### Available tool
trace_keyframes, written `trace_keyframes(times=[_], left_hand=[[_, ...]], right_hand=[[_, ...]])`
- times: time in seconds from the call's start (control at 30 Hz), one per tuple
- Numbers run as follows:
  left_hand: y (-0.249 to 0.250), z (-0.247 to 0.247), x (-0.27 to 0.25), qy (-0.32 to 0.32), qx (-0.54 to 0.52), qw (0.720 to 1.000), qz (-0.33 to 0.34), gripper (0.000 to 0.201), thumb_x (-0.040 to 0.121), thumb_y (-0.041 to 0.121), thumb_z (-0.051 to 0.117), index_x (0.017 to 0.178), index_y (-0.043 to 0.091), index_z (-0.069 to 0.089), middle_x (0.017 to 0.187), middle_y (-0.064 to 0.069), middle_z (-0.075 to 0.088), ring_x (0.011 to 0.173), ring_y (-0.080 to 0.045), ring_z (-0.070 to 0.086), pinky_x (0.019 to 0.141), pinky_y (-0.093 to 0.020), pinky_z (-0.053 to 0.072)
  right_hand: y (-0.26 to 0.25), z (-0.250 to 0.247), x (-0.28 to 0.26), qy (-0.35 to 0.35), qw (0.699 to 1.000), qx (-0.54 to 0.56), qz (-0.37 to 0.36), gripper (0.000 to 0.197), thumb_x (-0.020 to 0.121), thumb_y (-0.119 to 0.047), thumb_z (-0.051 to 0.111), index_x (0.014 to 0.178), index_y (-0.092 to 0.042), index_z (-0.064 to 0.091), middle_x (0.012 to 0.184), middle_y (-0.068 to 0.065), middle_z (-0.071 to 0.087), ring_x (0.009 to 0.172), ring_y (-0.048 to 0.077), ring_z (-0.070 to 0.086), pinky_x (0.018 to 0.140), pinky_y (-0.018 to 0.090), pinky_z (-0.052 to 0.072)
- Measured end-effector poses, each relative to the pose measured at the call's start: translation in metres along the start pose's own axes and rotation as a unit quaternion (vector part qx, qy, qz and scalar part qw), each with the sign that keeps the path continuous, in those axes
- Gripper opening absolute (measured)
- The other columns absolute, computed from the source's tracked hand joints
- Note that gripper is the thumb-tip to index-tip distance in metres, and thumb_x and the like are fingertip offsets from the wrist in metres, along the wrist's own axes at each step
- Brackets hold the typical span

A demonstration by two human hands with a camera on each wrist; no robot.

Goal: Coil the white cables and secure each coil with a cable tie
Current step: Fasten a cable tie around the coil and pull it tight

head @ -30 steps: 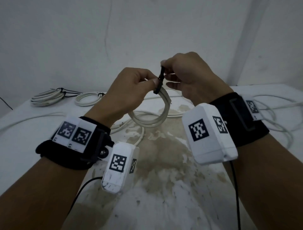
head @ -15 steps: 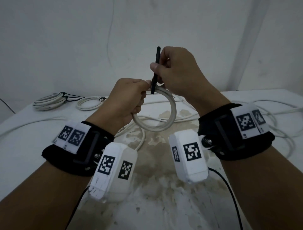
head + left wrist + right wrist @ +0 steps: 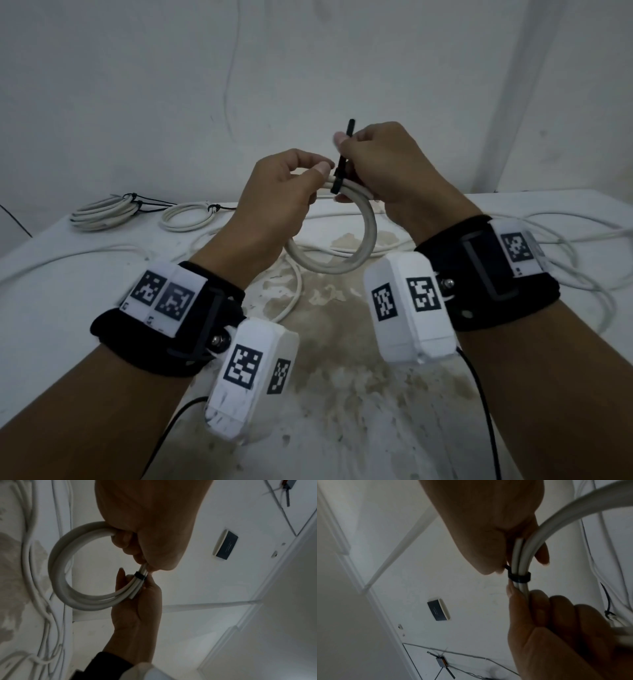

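A small white cable coil (image 3: 363, 246) hangs in the air above the table, held between both hands. My left hand (image 3: 317, 171) grips the coil's top strands just left of a black cable tie (image 3: 337, 185), which is looped snugly round them. My right hand (image 3: 344, 140) pinches the tie's tail, which sticks up past the thumb. In the left wrist view the tie (image 3: 140, 576) bands the strands near a cut cable end. The right wrist view shows the tie (image 3: 519, 578) close up, between the two hands.
Two tied coils (image 3: 102, 212) (image 3: 186, 216) lie at the table's back left. Loose white cables (image 3: 565, 257) sprawl over the right side and under the hands. The stained white table (image 3: 342, 359) stands against a white wall.
My right hand has pulled the tie's tail upward, so it now stands above the fingers. The loop has closed tight on the strands. The left hand kept its hold on the coil.
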State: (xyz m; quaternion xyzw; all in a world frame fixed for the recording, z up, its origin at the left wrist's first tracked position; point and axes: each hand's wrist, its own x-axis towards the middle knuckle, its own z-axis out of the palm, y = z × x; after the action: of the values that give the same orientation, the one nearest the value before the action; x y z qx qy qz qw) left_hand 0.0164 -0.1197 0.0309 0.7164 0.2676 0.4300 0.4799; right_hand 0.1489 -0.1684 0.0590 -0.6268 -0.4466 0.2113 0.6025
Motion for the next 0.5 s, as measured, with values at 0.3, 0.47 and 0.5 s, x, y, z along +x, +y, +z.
trace_keyframes(times=[0.3, 0.47, 0.5], left_hand=[[0.002, -0.005, 0.002, -0.002, -0.051, 0.998, -0.028, 0.02, 0.101, 0.013, 0.052, 0.09, 0.006, 0.068, 0.046, 0.009, 0.036, 0.039, -0.007, 0.022, 0.039, -0.019, 0.019], [0.007, -0.008, 0.0, -0.004, -0.055, 0.998, -0.033, 0.021, 0.1, 0.013, 0.053, 0.088, 0.007, 0.069, 0.047, 0.007, 0.035, 0.038, -0.007, 0.021, 0.039, -0.018, 0.019], [0.009, -0.009, 0.0, -0.003, -0.056, 0.998, -0.038, 0.02, 0.1, 0.013, 0.053, 0.089, 0.007, 0.069, 0.048, 0.007, 0.034, 0.038, -0.007, 0.021, 0.038, -0.018, 0.019]], right_hand=[[-0.005, 0.004, -0.003, -0.009, 0.997, -0.066, -0.045, 0.017, 0.093, -0.011, 0.065, 0.081, -0.002, 0.057, 0.081, 0.013, 0.068, 0.061, 0.021, 0.071, 0.056, 0.035, 0.062], [-0.003, 0.008, 0.002, 0.028, 0.973, -0.177, -0.147, 0.014, 0.092, -0.02, 0.065, 0.083, -0.012, 0.058, 0.08, 0.003, 0.066, 0.072, 0.024, 0.07, 0.063, 0.039, 0.06], [-0.004, 0.008, 0.003, 0.037, 0.962, -0.208, -0.175, 0.015, 0.091, -0.024, 0.065, 0.082, -0.016, 0.058, 0.077, -0.004, 0.063, 0.075, 0.019, 0.066, 0.069, 0.036, 0.057]])
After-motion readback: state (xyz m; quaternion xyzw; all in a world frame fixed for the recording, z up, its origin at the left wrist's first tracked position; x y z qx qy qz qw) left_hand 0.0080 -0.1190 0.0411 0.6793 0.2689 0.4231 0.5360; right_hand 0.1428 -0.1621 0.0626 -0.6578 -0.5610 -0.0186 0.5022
